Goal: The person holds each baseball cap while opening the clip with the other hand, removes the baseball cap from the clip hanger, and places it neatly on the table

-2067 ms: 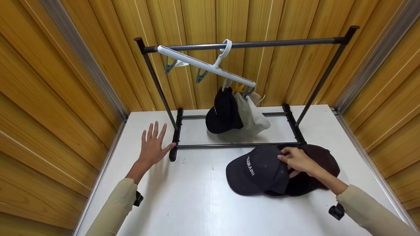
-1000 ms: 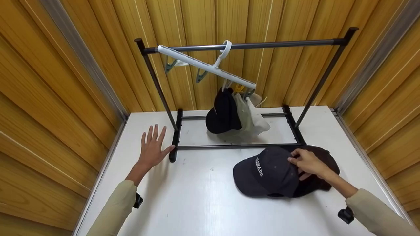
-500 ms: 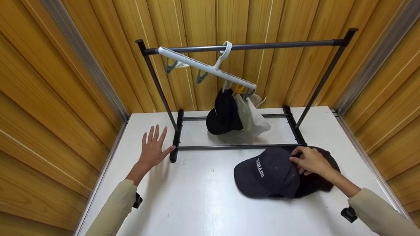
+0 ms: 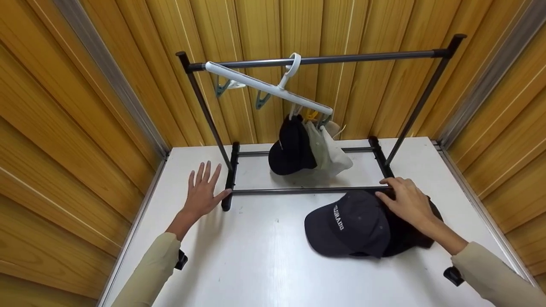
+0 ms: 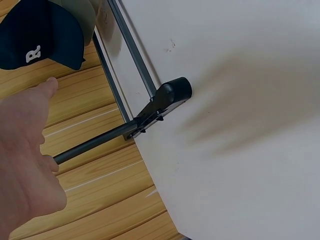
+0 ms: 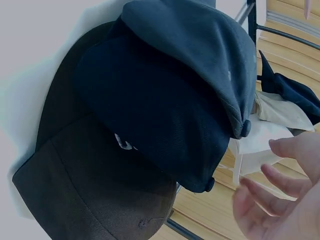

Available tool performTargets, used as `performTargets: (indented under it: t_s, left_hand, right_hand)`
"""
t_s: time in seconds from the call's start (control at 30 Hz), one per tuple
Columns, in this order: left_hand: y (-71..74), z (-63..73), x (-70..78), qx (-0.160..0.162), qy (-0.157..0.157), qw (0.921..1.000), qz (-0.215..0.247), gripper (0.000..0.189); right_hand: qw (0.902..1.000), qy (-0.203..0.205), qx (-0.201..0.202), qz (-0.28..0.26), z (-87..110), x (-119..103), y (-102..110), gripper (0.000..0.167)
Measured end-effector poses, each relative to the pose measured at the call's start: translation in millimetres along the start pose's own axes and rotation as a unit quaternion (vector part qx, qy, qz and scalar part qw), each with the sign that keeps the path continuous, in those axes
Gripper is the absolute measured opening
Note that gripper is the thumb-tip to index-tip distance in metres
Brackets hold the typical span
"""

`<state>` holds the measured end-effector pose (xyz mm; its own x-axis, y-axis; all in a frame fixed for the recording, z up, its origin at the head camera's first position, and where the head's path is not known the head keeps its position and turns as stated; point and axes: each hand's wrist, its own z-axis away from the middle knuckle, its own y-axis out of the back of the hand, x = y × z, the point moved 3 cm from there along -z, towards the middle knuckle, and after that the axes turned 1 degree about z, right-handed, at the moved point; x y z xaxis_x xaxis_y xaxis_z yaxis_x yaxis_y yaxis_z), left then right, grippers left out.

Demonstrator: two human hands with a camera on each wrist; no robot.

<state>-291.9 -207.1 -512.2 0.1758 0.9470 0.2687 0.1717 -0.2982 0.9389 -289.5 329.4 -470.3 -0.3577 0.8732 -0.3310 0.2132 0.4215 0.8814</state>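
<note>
Facing wood-grain walls (image 4: 264,25) on three sides, above a white table (image 4: 264,256). See a dark metal rack (image 4: 420,106) standing on its far part, with a white hanger (image 4: 256,83) hooked over the top rail (image 4: 362,58) and tilted down toward the right. Find headwear crowded under the lower end — a black cap (image 4: 292,149), a pale green cap (image 4: 318,147) and a white hat (image 4: 338,154). Notice an overlapping pile on the table by the rack's right foot (image 4: 381,160): a navy cap (image 4: 360,221) uppermost, a second dark blue cap (image 6: 150,100) beneath it and a brown cap (image 6: 100,185) partly covered too. Hold nothing in the right hand (image 4: 407,202), hovering over the pile with fingers loosely bent, apart from the caps in the right wrist view. Spread the left hand (image 4: 201,198) wide above the table — released, grasping nothing, near the rack's left foot (image 4: 230,179). Spot two grey-green clips (image 4: 263,99) dangling under the hanger's raised end, and white lettering (image 4: 338,218) on the navy cap's front.
</note>
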Motion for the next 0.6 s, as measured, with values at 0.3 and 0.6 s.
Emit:
performTargets:
  t_s: [0.3, 0.6]
  left_hand:
    - [-6.4, -0.7, 13.6, -0.005, -0.022, 0.9997, -0.001, 0.083]
    - [-12.4, -3.1, 23.4, -0.012, -0.030, 0.9994, 0.007, 0.082]
  right_hand:
    - [0.9997, 0.011, -0.019, -0.005, 2.8, 1, -9, 0.071]
    - [0.9995, -0.009, -0.030, -0.008, 0.1, 0, -26, 0.060]
